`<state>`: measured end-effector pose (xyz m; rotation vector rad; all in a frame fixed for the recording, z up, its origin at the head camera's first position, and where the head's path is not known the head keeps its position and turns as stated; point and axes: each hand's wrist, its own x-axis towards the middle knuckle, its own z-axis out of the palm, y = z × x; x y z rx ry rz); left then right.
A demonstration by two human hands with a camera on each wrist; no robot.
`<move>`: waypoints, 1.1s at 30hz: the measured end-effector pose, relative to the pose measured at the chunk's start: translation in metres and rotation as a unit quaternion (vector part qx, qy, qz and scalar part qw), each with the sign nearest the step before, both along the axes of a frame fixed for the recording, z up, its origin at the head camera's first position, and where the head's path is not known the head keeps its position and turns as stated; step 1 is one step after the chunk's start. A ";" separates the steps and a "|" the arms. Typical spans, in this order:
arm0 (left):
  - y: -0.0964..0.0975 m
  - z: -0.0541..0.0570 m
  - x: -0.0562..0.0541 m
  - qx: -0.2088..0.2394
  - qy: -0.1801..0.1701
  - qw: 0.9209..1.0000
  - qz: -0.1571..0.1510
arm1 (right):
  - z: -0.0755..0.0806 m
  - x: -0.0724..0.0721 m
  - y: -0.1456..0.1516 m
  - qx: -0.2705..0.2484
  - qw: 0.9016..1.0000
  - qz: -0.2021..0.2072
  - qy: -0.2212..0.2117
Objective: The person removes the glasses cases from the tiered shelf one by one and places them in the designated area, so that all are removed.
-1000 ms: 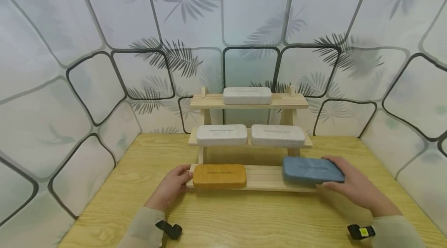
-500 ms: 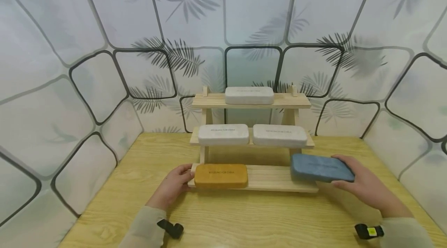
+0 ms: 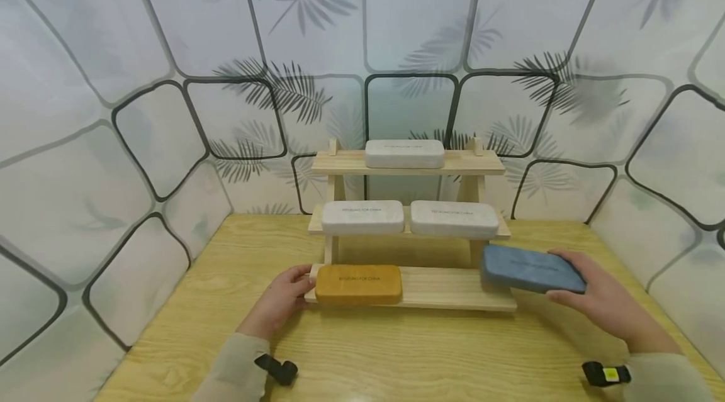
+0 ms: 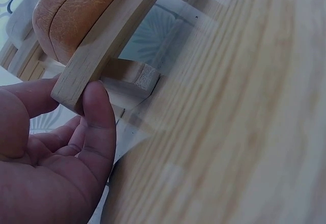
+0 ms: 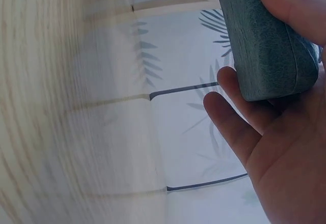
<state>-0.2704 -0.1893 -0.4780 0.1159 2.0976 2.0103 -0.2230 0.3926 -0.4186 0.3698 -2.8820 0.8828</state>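
Note:
My right hand grips a blue glasses case by its right end. The case slants, its left end over the right end of the bottom board; whether they touch I cannot tell. In the right wrist view the thumb and fingers lie around the blue case. My left hand pinches the left end of the bottom board of a three-tier wooden shelf, as the left wrist view shows with thumb and finger on the board end. Beside it an orange glasses case lies on that board.
Two white glasses cases, a left one and a right one, lie on the middle tier. Another white case lies on the top tier. The shelf stands on a wood-grain table, with patterned curtain walls behind and at both sides.
My right hand has carried the blue case to the right and slightly up, away from the bottom board's middle. The left hand keeps its hold on the board end.

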 end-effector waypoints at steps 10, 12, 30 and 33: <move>0.001 0.001 -0.001 -0.005 0.008 1.000 -0.004 | 0.000 0.002 0.009 -0.003 1.000 -0.018 0.005; 0.001 0.001 -0.001 -0.005 0.006 1.000 -0.005 | 0.000 0.003 0.012 -0.003 1.000 -0.022 0.001; 0.003 0.001 0.001 0.004 0.008 1.000 0.008 | -0.005 0.000 0.032 -0.001 0.999 -0.035 0.018; 0.003 0.002 0.003 -0.001 0.006 1.000 0.010 | -0.010 0.000 0.033 -0.009 0.999 -0.032 0.026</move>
